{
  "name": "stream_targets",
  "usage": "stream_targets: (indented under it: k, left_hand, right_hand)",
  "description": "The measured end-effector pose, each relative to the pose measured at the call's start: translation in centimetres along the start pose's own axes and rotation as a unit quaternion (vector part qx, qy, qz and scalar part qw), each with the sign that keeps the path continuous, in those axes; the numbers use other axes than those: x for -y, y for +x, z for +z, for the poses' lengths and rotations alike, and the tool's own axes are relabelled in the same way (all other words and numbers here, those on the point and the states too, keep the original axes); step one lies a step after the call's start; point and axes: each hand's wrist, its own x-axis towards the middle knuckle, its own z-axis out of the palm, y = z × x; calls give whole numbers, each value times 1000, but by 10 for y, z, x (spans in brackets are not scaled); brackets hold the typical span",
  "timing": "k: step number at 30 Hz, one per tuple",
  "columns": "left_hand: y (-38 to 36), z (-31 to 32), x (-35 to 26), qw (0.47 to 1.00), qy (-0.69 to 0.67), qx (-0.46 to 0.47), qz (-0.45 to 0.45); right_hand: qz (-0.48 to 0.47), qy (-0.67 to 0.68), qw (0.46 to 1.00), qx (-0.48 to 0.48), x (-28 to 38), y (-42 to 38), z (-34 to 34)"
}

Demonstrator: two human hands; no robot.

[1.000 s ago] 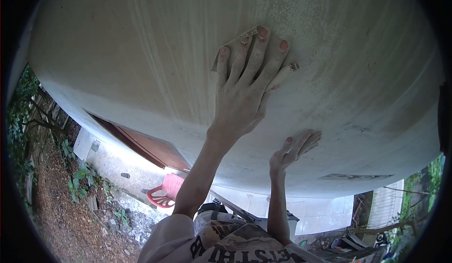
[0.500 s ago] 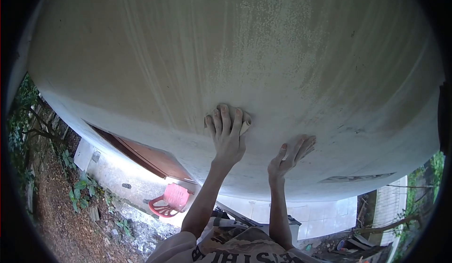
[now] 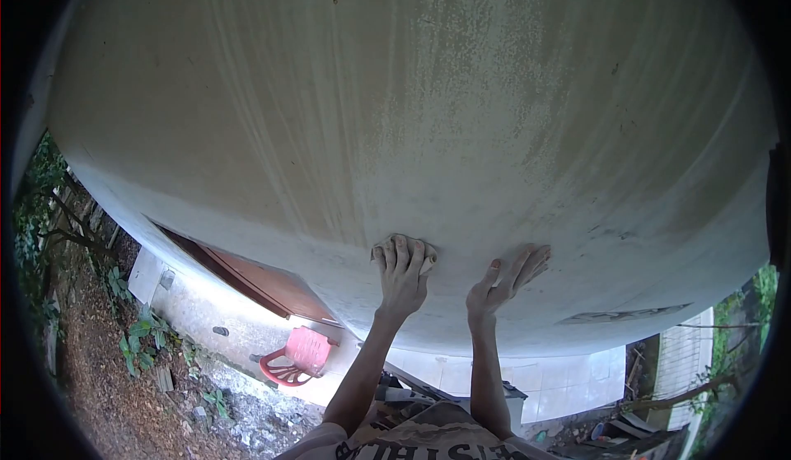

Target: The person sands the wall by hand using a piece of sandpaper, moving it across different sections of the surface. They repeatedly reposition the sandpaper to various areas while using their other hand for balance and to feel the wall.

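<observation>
A large pale wall (image 3: 461, 172) with streaks and speckled patches fills most of the view. Near its lower middle, my left hand (image 3: 402, 279) presses a folded, light-coloured cloth or sheet (image 3: 429, 259) against the surface, fingers curled over it. To the right, my right hand (image 3: 508, 280) rests against the wall with its fingers stretched out and nothing in it.
A red plastic chair (image 3: 305, 351) stands below left, near a brown door (image 3: 259, 280). Leafy plants (image 3: 144, 336) and leaf-covered ground (image 3: 86, 336) lie at the far left. Dark clutter (image 3: 626, 429) and a branch (image 3: 688, 392) are at the lower right.
My left hand has moved down the wall towards me with the folded cloth or sheet under it. My right hand has hardly moved.
</observation>
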Motion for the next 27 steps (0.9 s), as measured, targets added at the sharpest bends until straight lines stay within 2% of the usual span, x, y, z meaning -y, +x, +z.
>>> stream_targets:
  k: [2, 3, 6, 9, 10, 14, 15, 17, 18, 20, 21, 24, 27]
  left_hand:
    - [52, -27, -11, 999, 13, -38, 24]
    - [89, -51, -20, 997, 53, -37, 35]
    - [188, -123, -51, 994, 62, -68, 66]
    - [185, -116, -49, 992, 84, -73, 59]
    - [164, -103, -44, 995, 76, -52, 36]
    - [8, 4, 13, 994, 76, -38, 75]
    - [2, 3, 11, 990, 97, -34, 95]
    - [5, 10, 10, 996, 61, -43, 52]
    - [15, -1, 0, 998, 42, -46, 28]
    - [85, -44, -22, 997, 27, -71, 13]
    - [127, -74, -33, 995, 59, -70, 25]
    - [232, -141, -63, 979, 37, -171, 104]
    - [248, -148, -68, 975, 41, -189, 107]
  right_hand:
    - [-2, 1, 1000, 2, 0, 2, -1]
    - [-2, 2, 1000, 6, 1, 1, -2]
    - [3, 4, 1000, -7, 5, 1, 0]
    - [15, 8, 1000, -8, 5, 0, 2]
    - [14, 13, 1000, -12, 6, 2, 4]
    - [-4, 16, 1000, -16, 3, 1, 2]
    - [-16, 13, 1000, -15, 2, 1, 1]
    - [-6, 11, 1000, -4, 2, 1, -1]
    - [0, 9, 1000, 3, 1, 1, -2]
    - [-7, 9, 1000, -5, -2, 4, 0]
    - [-5, 8, 1000, -4, -1, 0, -1]
    - [10, 15, 1000, -16, 4, 0, 2]
    - [4, 19, 999, -34, 6, 1, 4]
